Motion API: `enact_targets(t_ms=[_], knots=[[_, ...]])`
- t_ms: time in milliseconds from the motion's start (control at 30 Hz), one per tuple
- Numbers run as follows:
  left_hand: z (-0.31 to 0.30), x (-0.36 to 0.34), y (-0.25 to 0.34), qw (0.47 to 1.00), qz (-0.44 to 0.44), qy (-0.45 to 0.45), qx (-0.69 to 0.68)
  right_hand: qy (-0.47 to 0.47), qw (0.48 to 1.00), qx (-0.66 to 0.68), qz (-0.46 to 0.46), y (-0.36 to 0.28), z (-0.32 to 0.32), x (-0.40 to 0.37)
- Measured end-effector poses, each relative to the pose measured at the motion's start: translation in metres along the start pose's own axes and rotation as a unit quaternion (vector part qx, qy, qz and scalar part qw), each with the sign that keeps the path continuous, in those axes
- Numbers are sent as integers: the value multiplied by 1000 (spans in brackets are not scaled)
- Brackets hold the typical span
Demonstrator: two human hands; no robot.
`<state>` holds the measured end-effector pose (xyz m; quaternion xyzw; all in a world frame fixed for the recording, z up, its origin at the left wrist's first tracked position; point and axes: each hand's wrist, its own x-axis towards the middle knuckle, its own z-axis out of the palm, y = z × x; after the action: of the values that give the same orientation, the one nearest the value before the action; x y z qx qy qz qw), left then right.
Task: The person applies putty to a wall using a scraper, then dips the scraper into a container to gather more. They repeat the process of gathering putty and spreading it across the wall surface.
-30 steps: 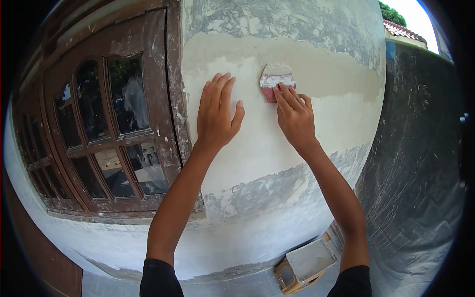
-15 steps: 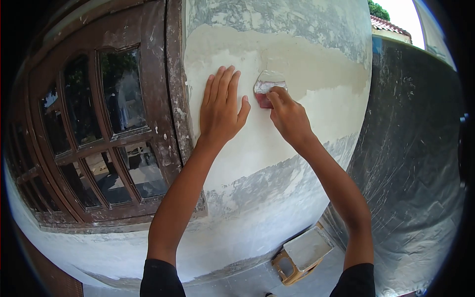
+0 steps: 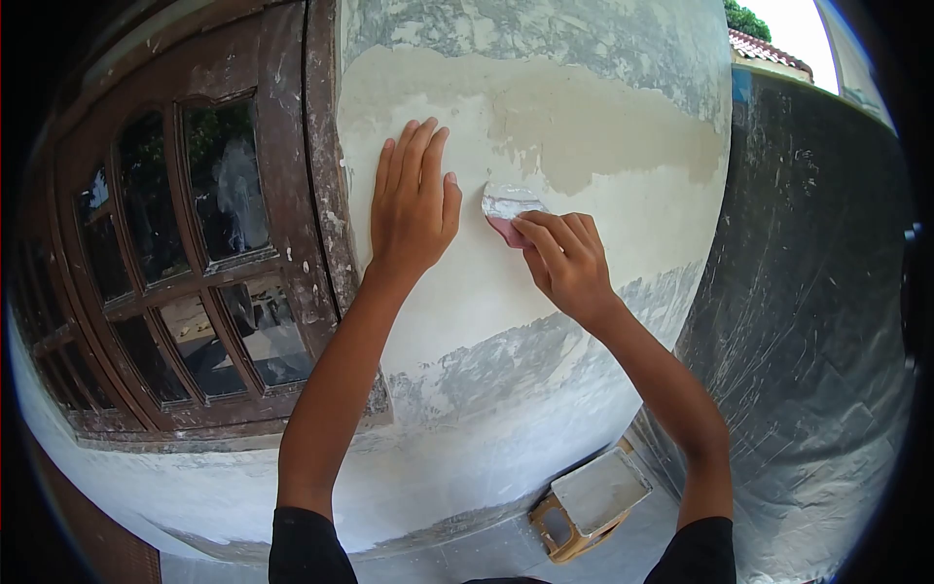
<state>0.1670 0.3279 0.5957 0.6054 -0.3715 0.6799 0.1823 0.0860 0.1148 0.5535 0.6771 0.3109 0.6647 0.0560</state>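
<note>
My left hand [image 3: 413, 200] lies flat on the plastered wall [image 3: 438, 302], its fingers stretched upward, just right of the window frame. To the right of it, my right hand [image 3: 567, 258] grips a small scraper [image 3: 513, 206] with a pale, smeared blade and a reddish lower part. The blade rests against the wall, tilted up and left. Above the scraper, a band of darker, damp-looking plaster [image 3: 603, 127] runs to the right, with a ragged lower edge.
A brown wooden window [image 3: 287, 127] with glass panes fills the left side. Dark plastic sheeting [image 3: 798, 292] hangs at the right. On the floor below stands a yellowish stool [image 3: 559, 530] with a grey smeared board [image 3: 600, 493] on top.
My right hand and the scraper have moved down and slightly left in view, and the scraper is more tilted. Smoother pale plaster shows where it was. The window and my left hand appear shifted left.
</note>
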Motion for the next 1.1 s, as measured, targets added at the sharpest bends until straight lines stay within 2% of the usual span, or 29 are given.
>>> enact_targets(t_ms=[100,167,233,300,367,433,533,633,700,733,767,833,867,900,967,1000,1033,1100], knots=[[3,4,1,999,-6,-11,36,72,995,57,41,23,-2,11],[5,4,2,998,-5,-20,67,129,970,139,150,39,2,21],[7,2,3,996,-6,-26,91,141,932,180,281,54,3,34],[9,1,3,993,-5,-34,113,170,920,206,287,80,17,45],[9,0,4,989,-10,-42,140,181,879,263,354,94,23,57],[10,0,4,987,-8,-45,152,193,867,293,353,103,33,63],[10,-1,4,985,-11,-51,167,161,875,324,320,117,48,63],[10,-1,5,983,-16,-53,174,184,850,339,357,133,45,58],[10,-1,5,982,-17,-52,178,225,805,334,435,142,29,56],[10,-1,6,982,-16,-51,180,240,813,287,445,152,27,52],[10,-1,6,982,-15,-49,181,240,813,289,445,150,26,54],[11,-1,6,981,-15,-48,186,319,772,354,420,147,21,55],[11,-1,7,981,-15,-45,189,307,769,379,412,137,20,58],[11,-1,7,981,-14,-46,189,307,769,379,413,130,25,57],[11,-1,6,981,-18,-49,187,171,868,296,359,118,34,55],[10,-2,6,981,-18,-50,186,138,902,255,319,108,31,55],[10,-2,6,981,-18,-50,188,139,902,254,321,113,33,53],[11,-2,7,981,-18,-50,188,177,868,272,375,134,42,47]])
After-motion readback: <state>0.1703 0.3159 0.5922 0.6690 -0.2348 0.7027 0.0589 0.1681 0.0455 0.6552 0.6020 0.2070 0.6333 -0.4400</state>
